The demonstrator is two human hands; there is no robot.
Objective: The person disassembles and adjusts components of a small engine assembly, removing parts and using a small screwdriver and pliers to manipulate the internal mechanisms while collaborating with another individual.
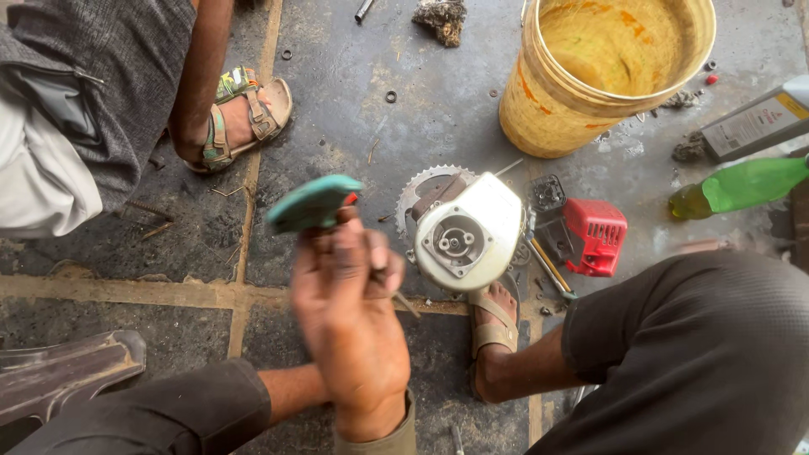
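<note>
Bucket (619, 72), yellow, at 1 o'clock on the floor (337, 109). Housing (468, 232), white, at centre, resting against a sprocket (421, 187); red cover (597, 234) just beside at 3 o'clock. Hands clasped together at 6 o'clock, blurred: right hand (358, 324) closed on a green-handled tool (313, 204); left hand (324, 270) mostly hidden behind it, grip indeterminate.
</note>
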